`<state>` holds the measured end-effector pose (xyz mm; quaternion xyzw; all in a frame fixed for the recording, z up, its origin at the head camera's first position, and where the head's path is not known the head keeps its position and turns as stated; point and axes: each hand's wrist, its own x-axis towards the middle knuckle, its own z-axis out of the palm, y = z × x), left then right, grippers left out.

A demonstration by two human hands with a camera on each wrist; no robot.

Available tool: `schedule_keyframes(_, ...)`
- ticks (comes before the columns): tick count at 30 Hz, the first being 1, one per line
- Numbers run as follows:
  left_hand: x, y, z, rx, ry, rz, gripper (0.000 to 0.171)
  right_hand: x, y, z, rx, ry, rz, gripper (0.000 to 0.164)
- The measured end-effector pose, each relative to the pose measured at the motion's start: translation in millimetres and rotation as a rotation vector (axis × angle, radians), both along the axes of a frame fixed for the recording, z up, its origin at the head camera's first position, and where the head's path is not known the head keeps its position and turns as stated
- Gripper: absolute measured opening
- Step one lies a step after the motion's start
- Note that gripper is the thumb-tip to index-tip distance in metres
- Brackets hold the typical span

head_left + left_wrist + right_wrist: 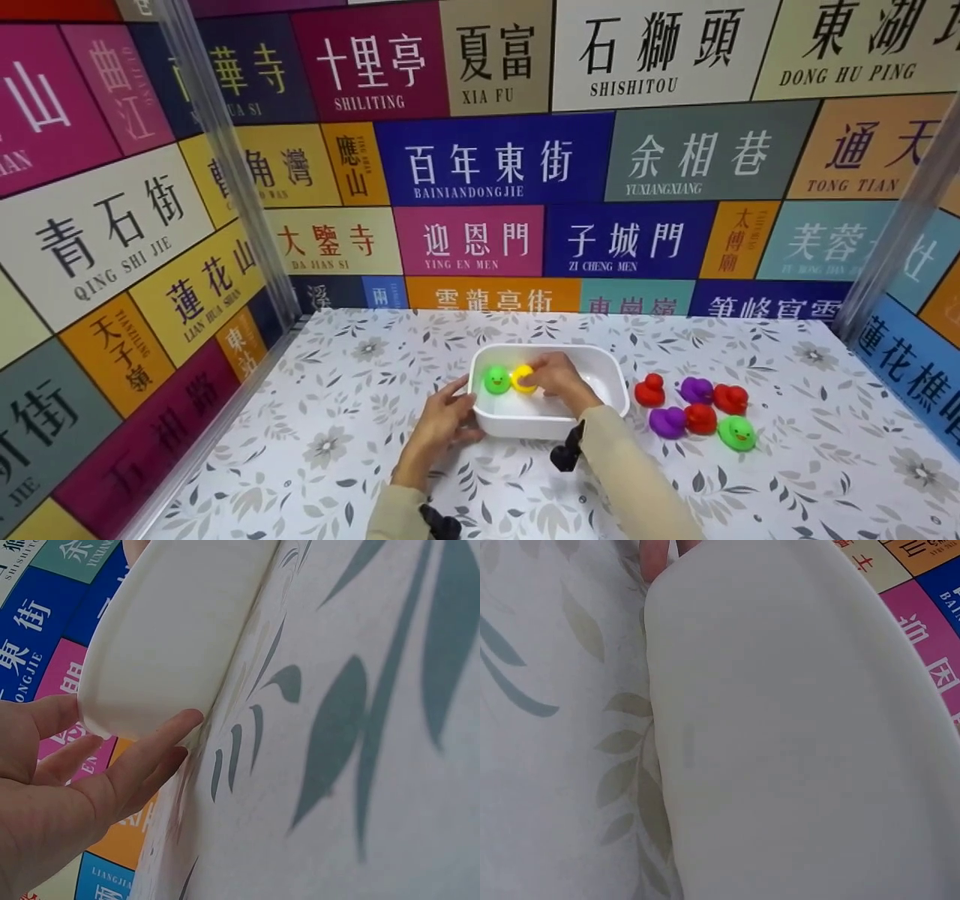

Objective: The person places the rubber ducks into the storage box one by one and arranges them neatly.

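Note:
A white rectangular tub (525, 427) rests on the table. Inside it, a green toy duck (496, 380) sits near the left end, with a yellow toy duck (520, 379) beside it. My right hand (556, 373) reaches over the near rim and pinches the yellow duck, partly covering it. My left hand (442, 420) is at the tub's left end; in the left wrist view its fairly straight fingers (154, 750) touch the tub's outer wall (172, 637). Mostly the tub's side wall (780, 720) fills the right wrist view, so the pinch is hidden there.
Right of the tub lies a loose group of toy ducks: red (652, 391), purple (667, 423) and green (737, 433) ones. A floral cloth (322, 480) covers the table. Walls with colourful sign panels (495, 157) stand behind and at both sides.

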<state>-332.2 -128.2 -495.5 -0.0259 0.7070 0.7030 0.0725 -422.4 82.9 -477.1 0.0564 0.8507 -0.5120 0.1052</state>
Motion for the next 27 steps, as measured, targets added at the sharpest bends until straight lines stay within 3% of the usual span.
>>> schedule_keyframes(8, 1.4, 1.1, -1.9, 0.007, 0.000, -0.005, 0.057, 5.8, 9.9, 6.7, -0.005, 0.020, 0.029, 0.042)
schedule_keyframes(13, 0.4, 0.3, -1.7, -0.004, 0.033, -0.010, 0.057, 11.9, 23.0, 21.8, -0.034, 0.055, 0.060, 0.046)
schedule_keyframes(21, -0.5, -1.3, -1.1, -0.038, -0.001, 0.004, 0.057, 37.7, 51.8, 47.7, -0.109, 0.125, 0.109, 0.047)
schedule_keyframes(27, -1.2, -0.7, -0.9, -0.039, -0.007, -0.006, 0.055, 62.6, 78.3, 60.0, -0.122, 0.213, 0.087, 0.047)
